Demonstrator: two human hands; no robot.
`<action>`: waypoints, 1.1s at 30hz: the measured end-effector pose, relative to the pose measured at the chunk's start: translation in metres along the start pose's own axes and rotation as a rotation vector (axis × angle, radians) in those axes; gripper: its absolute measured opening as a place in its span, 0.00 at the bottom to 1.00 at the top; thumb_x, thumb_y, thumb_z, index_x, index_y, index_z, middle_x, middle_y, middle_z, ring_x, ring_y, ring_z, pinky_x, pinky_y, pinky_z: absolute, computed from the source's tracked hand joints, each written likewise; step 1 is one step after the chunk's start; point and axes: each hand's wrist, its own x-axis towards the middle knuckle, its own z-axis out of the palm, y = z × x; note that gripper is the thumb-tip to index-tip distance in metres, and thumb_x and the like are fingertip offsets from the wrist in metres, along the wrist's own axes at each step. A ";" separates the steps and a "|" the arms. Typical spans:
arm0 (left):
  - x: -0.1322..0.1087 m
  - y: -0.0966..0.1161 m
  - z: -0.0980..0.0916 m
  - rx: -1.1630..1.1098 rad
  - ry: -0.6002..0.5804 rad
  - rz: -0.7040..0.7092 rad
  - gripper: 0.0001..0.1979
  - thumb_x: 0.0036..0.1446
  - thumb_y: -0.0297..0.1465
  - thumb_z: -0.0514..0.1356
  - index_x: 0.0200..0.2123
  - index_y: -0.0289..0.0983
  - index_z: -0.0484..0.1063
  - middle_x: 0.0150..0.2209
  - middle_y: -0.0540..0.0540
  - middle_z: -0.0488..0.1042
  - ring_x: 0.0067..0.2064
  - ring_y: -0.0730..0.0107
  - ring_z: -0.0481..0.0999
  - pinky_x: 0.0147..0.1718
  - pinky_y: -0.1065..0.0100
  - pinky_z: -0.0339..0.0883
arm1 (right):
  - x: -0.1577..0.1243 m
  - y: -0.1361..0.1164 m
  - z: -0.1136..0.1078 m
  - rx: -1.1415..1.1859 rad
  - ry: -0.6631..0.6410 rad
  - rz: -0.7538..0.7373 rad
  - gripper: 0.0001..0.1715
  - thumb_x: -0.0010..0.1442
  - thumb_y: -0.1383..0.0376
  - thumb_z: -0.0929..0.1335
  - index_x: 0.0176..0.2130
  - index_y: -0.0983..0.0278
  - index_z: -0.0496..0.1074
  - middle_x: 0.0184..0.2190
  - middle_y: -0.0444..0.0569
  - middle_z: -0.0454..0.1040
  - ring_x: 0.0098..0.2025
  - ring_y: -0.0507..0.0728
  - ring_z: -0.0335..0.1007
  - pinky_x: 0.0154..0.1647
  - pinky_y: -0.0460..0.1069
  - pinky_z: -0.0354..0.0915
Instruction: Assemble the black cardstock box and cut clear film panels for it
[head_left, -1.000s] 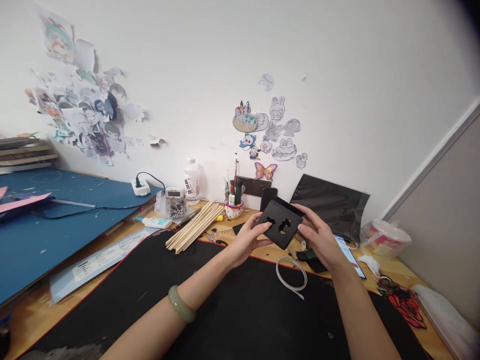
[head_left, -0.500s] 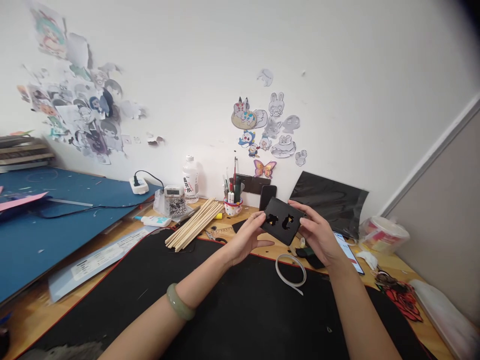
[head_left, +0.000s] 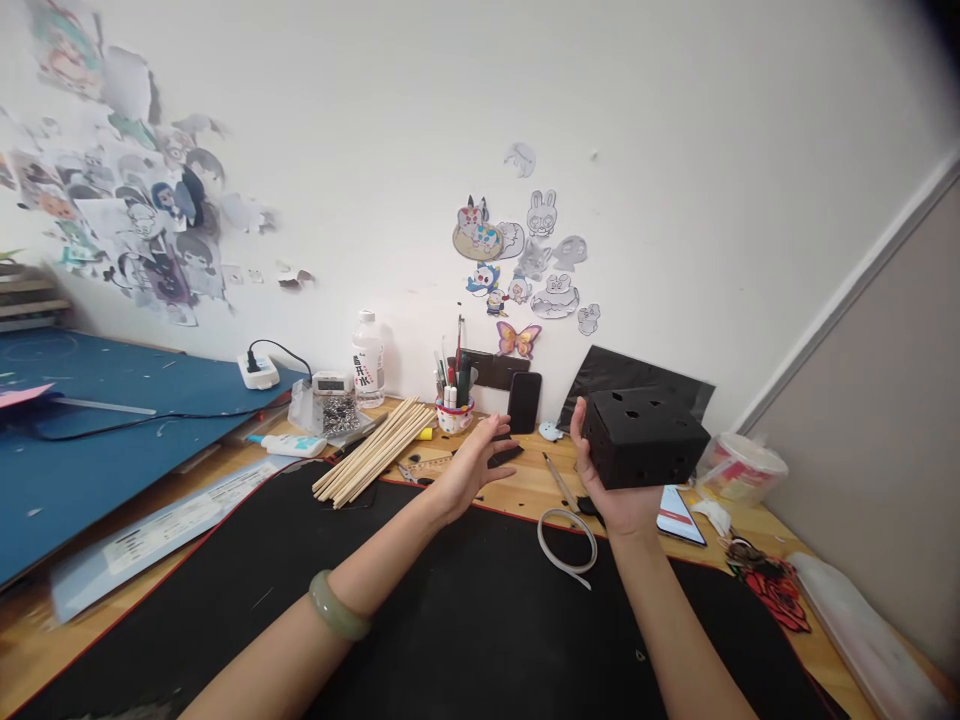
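Note:
My right hand point(head_left: 609, 492) holds a black box point(head_left: 643, 437) with small cut-out holes, lifted above the desk at the right of centre. Its fingers wrap the box's left and lower sides. My left hand point(head_left: 471, 463) hovers just left of the box, fingers stretched out and apart, holding nothing. A green bangle point(head_left: 337, 608) sits on my left wrist. Below the hands lies a black mat point(head_left: 420, 620), and a white curved strip point(head_left: 567, 545) rests on it.
A bundle of wooden sticks point(head_left: 375, 449), a pen cup point(head_left: 453, 408), a water bottle point(head_left: 366, 358), a phone point(head_left: 523, 402) and a black sheet point(head_left: 630, 372) stand along the wall. A blue board point(head_left: 82, 430) lies left. A tub point(head_left: 742, 466) and red paper-cut point(head_left: 780, 585) sit right.
The black box has turned and moved right, now showing its top and side with small holes. My left hand has let go of it and opened. The view has shifted slightly.

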 end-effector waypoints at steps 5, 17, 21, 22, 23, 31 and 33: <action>0.000 -0.002 -0.001 0.035 -0.007 0.010 0.23 0.56 0.47 0.49 0.50 0.40 0.63 0.60 0.41 0.53 0.59 0.55 0.56 0.51 0.52 0.57 | -0.004 0.006 0.004 -0.011 -0.028 0.022 0.28 0.58 0.46 0.54 0.53 0.52 0.62 0.60 0.42 0.56 0.61 0.51 0.49 0.41 0.48 0.68; -0.001 0.005 0.000 0.119 -0.006 0.023 0.20 0.56 0.45 0.52 0.48 0.42 0.64 0.58 0.43 0.55 0.58 0.56 0.56 0.50 0.55 0.58 | -0.003 0.015 -0.001 -0.037 -0.038 0.056 0.30 0.59 0.47 0.51 0.53 0.55 0.62 0.60 0.44 0.55 0.61 0.48 0.49 0.45 0.45 0.66; -0.003 0.009 0.002 0.147 -0.011 0.016 0.20 0.56 0.45 0.52 0.48 0.41 0.64 0.58 0.42 0.56 0.59 0.55 0.56 0.50 0.53 0.58 | 0.000 0.015 0.000 -0.043 -0.003 0.081 0.34 0.58 0.45 0.49 0.54 0.56 0.61 0.61 0.42 0.54 0.61 0.50 0.49 0.55 0.49 0.58; -0.004 0.009 0.003 0.155 -0.013 0.015 0.20 0.55 0.44 0.52 0.48 0.41 0.64 0.58 0.42 0.56 0.59 0.55 0.56 0.50 0.53 0.57 | 0.001 0.015 0.000 -0.039 0.010 0.081 0.33 0.58 0.45 0.50 0.54 0.56 0.62 0.60 0.42 0.56 0.61 0.52 0.51 0.55 0.51 0.57; -0.005 0.010 0.003 0.163 -0.015 0.016 0.20 0.55 0.44 0.53 0.48 0.41 0.64 0.57 0.42 0.57 0.59 0.55 0.56 0.51 0.53 0.56 | 0.002 0.014 0.001 -0.036 0.024 0.072 0.33 0.57 0.45 0.51 0.53 0.55 0.63 0.59 0.42 0.58 0.60 0.54 0.52 0.55 0.54 0.57; -0.004 0.013 0.003 0.213 -0.023 0.053 0.21 0.54 0.43 0.56 0.50 0.43 0.62 0.56 0.41 0.59 0.58 0.58 0.58 0.54 0.55 0.52 | 0.009 0.011 0.007 -0.376 0.231 -0.176 0.18 0.56 0.57 0.59 0.40 0.59 0.72 0.44 0.48 0.71 0.50 0.61 0.64 0.52 0.57 0.58; -0.003 0.013 0.001 0.217 -0.041 0.059 0.25 0.53 0.42 0.57 0.54 0.44 0.57 0.59 0.40 0.55 0.58 0.57 0.59 0.54 0.56 0.52 | 0.009 0.012 0.011 -0.431 0.226 -0.240 0.13 0.54 0.60 0.62 0.37 0.59 0.72 0.48 0.47 0.67 0.52 0.61 0.61 0.53 0.56 0.56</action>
